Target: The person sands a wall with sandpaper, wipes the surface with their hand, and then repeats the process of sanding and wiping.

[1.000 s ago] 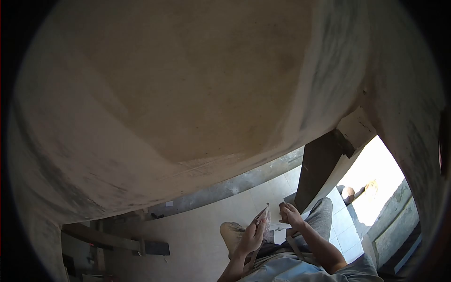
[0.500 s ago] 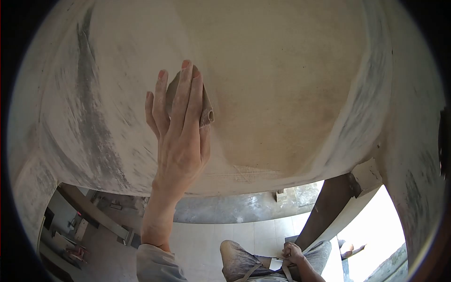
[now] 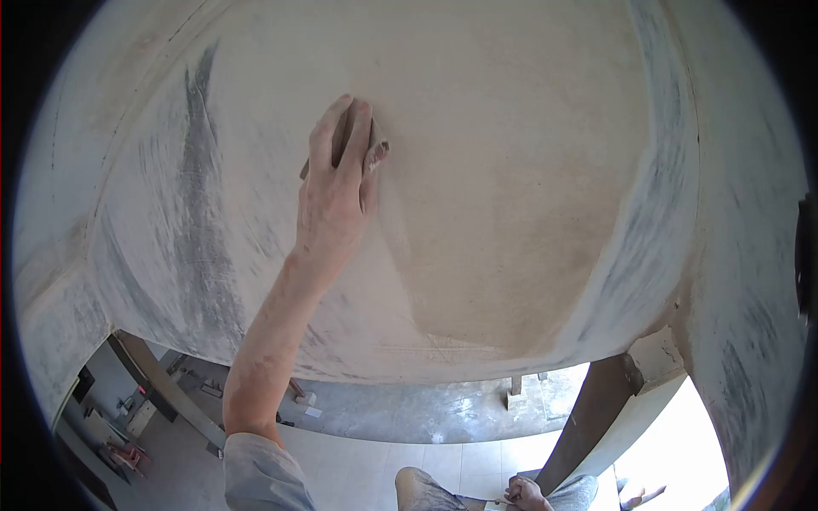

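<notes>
Left hand (holding a sheet) has shifted farther up the plaster.

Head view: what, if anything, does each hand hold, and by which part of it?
The left hand holds a brownish sheet by its outer face, fingers over it, against the pale surface. Whether the right hand holds anything cannot be told.

Head camera: single wide-angle view, dark rounded border.
Riding on the wearer's head, it is facing forward and down; a pale surface is filling most of the frame close by, the outstretched left hand is reaching mid-view, and floor and knees are showing below, farther off.
</notes>
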Motion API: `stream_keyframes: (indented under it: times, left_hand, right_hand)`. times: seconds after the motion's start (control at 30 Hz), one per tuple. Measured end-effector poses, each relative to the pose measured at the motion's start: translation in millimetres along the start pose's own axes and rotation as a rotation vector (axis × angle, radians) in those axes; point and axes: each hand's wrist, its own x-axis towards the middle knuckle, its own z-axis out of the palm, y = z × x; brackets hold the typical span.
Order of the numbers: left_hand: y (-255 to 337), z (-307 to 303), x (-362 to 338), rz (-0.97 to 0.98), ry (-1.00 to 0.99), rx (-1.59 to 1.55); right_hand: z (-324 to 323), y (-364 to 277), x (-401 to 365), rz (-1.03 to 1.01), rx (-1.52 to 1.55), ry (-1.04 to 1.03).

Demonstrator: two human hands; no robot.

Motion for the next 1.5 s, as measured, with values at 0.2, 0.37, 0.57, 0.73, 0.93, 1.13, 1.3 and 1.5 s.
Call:
stream_keyframes:
  times: [0.2, 0.37, 0.57, 0.73, 0.93, 1.13, 1.3, 1.5]
  left_hand:
    - [-52.2, 4.3, 97.7, 0.128, 0.051, 0.172]
    - [-39.9, 8.7, 91.4, 0.164, 0.007, 0.203]
    - [-58.2, 15.5, 112.1, 0.251, 0.044, 0.283]
    - [-34.4, 14.0, 105.1, 0.162, 0.029, 0.235]
    - [-25.7, 23.6, 77.3, 0.301, 0.060, 0.308]
    - [-41.3, 20.7, 134.0, 0.119, -0.004, 0.348]
    - [-21.1, 26.4, 83.5, 0.290, 0.069, 0.309]
    - [-22.2, 4.1, 144.9, 0.015, -0.136, 0.426]
  right_hand:
    - [2.1, -3.3, 6.0, 0.071, 0.040, 0.064]
    - [-5.0, 6.8, 13.4, 0.081, 0.015, 0.058]
    - [-4.9, 13.0, 22.6, 0.092, -0.014, 0.047]
    - [-9.5, 15.4, 25.7, 0.083, -0.007, 0.039]
    - [-12.7, 19.1, 34.5, 0.071, -0.009, 0.010]
    - [-12.0, 15.5, 30.4, 0.111, -0.020, 0.035]
    - [-6.1, 11.7, 22.6, 0.097, -0.014, 0.017]
    - [-6.9, 9.5, 22.4, 0.099, -0.043, 0.030]
